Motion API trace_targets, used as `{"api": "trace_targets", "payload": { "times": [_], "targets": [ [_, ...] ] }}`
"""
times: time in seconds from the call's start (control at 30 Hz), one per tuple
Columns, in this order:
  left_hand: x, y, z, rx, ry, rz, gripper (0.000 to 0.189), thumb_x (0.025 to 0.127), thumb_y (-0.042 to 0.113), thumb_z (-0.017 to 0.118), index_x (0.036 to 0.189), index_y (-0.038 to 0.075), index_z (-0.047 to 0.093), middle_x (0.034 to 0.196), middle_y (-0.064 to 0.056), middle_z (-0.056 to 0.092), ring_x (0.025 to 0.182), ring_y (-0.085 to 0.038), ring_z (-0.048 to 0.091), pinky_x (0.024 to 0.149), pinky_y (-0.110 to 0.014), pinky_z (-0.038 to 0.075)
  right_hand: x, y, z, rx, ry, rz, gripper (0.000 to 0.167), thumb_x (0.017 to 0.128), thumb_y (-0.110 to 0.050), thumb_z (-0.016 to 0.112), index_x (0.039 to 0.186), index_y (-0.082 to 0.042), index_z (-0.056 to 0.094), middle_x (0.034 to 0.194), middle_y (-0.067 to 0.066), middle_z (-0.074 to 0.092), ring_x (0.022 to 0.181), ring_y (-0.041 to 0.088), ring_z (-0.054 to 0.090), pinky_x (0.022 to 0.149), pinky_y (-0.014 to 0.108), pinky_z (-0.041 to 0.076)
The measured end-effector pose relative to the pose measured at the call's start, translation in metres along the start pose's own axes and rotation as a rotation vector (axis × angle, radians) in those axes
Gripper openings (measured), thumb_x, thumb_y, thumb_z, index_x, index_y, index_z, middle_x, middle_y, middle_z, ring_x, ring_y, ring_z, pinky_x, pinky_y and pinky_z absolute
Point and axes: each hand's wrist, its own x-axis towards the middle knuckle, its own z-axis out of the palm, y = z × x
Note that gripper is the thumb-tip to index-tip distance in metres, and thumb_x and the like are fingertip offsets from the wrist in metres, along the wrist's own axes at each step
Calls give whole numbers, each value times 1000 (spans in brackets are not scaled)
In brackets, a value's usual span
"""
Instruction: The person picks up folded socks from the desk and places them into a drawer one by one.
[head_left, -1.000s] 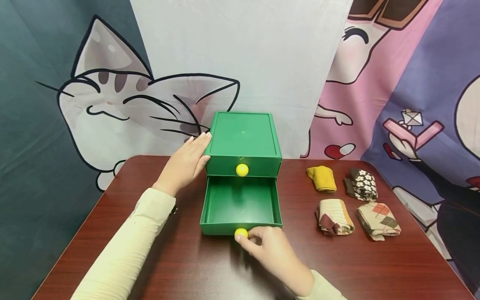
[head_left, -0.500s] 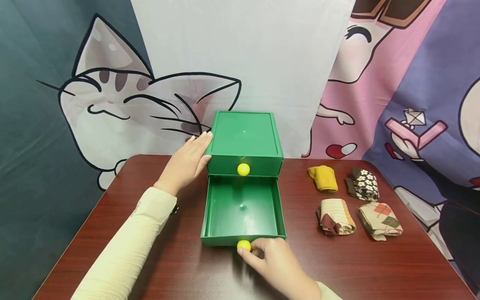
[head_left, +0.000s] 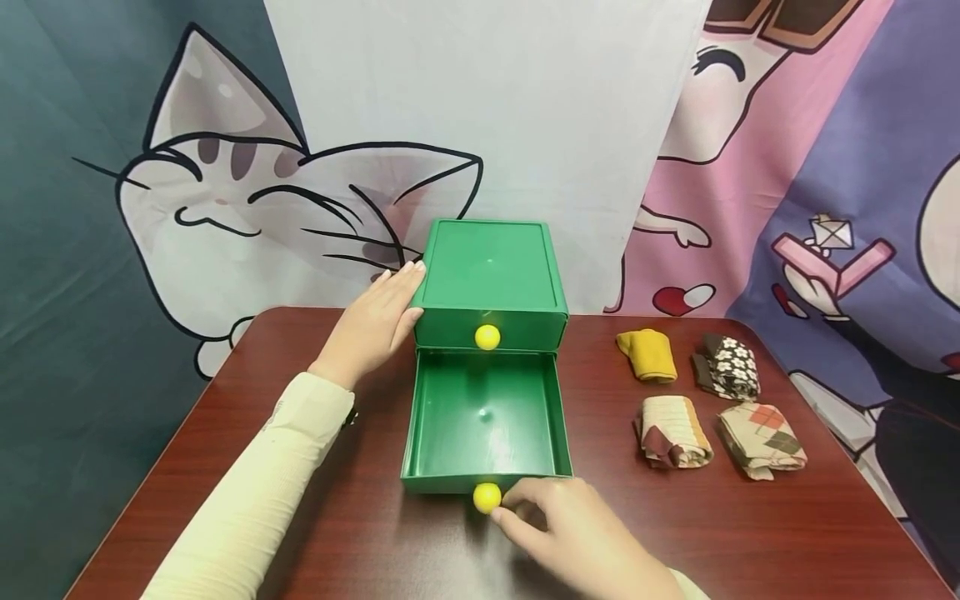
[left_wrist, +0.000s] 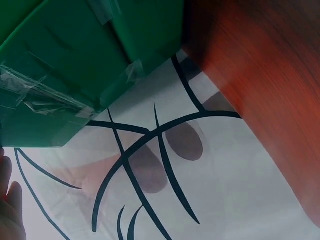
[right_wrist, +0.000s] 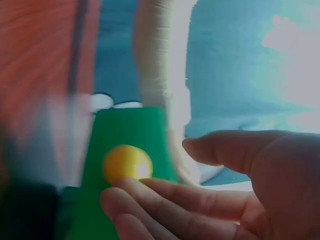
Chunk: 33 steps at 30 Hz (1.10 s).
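Nearest, the right hand [head_left: 573,531] has loosely bent fingers, gripping nothing; the lower knob [head_left: 487,498] lies just left of its fingertips, whether touching I cannot tell. Beyond the knob, the extended drawer [head_left: 486,437] runs straight back into the box [head_left: 487,267]. Farther off, the left hand [head_left: 369,323], straight-fingered, rests against the box's left side, well apart from the knob.

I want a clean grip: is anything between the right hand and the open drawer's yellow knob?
Nothing visible is. In the head view, the right hand sits just right of the yellow knob with no object between; whether they touch, I can't tell. The left hand is clear, against the side of the green cabinet.
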Motion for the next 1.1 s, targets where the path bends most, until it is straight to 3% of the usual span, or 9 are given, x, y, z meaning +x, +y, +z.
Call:
{"api": "trace_targets", "payload": {
  "times": [0.1, 0.2, 0.4, 0.47, 0.57, 0.7, 0.9, 1.0, 1.1],
  "targets": [
    [0, -1, 2, 0, 0, -6, 59, 101, 15, 59, 152, -7, 40, 154, -20, 45, 142, -36, 43, 123, -47, 27, -5, -3, -14, 41, 60, -61, 15, 99, -36, 67, 93, -25, 75, 81, -24, 65, 73, -6, 58, 62, 21, 52],
    [-3, -2, 2, -3, 7, -8, 57, 103, 17, 57, 152, -7, 40, 154, -20, 45, 142, -37, 44, 123, -48, 28, -6, -1, -27, 56, 202, -155, 9, 97, -23, 71, 90, -27, 74, 79, -23, 65, 70, -6, 59, 58, 19, 54],
    [-3, -1, 2, -8, 16, -4, 67, 112, 44, 23, 152, -6, 40, 154, -20, 45, 143, -34, 43, 123, -47, 28, 0, 15, -55, 47, 510, -284, 23, 88, 3, 74, 89, -20, 75, 73, -14, 68, 60, 0, 61, 50, 15, 51],
    [-2, 0, 1, -8, 16, -2, 72, 111, 48, 17, 152, -6, 40, 154, -20, 45, 144, -33, 42, 123, -46, 27, 3, 24, -65, 49, 571, -265, 23, 87, 5, 73, 90, -18, 76, 71, -11, 69, 58, 1, 62, 47, 15, 49],
    [-1, 0, 0, -12, 8, -1, 61, 112, 39, 31, 152, -6, 40, 154, -20, 45, 145, -33, 41, 123, -46, 27, 8, 39, -80, 41, 633, -191, 18, 89, 2, 73, 90, -15, 76, 70, -7, 70, 59, 1, 64, 47, 14, 48],
    [-1, 0, 0, -11, -7, -11, 56, 104, 20, 55, 152, -6, 40, 155, -19, 44, 145, -33, 40, 123, -48, 28, 18, 63, -95, 17, 664, -121, 9, 92, -1, 72, 93, -10, 76, 74, 0, 71, 64, 2, 66, 58, 11, 53],
    [1, 0, 1, -17, -30, -19, 56, 104, 18, 55, 152, -5, 40, 155, -18, 44, 146, -31, 40, 123, -46, 27, 35, 103, -119, -167, 708, -44, 6, 94, -11, 71, 98, -8, 76, 79, 4, 73, 62, -5, 57, 58, 9, 43],
    [2, 1, 1, -18, -31, -19, 56, 104, 18, 55, 152, -6, 39, 156, -18, 44, 146, -31, 39, 123, -46, 27, 43, 122, -133, -225, 633, 60, 13, 97, -19, 68, 103, -9, 74, 90, 8, 74, 68, 7, 61, 62, 18, 45],
    [1, 1, 0, -17, -28, -28, 56, 104, 18, 55, 152, -5, 39, 156, -18, 43, 146, -31, 39, 124, -46, 26, 54, 141, -144, -251, 507, 145, 21, 100, -23, 63, 110, -6, 70, 102, 15, 73, 79, 26, 65, 71, 34, 51]
  ]
}}
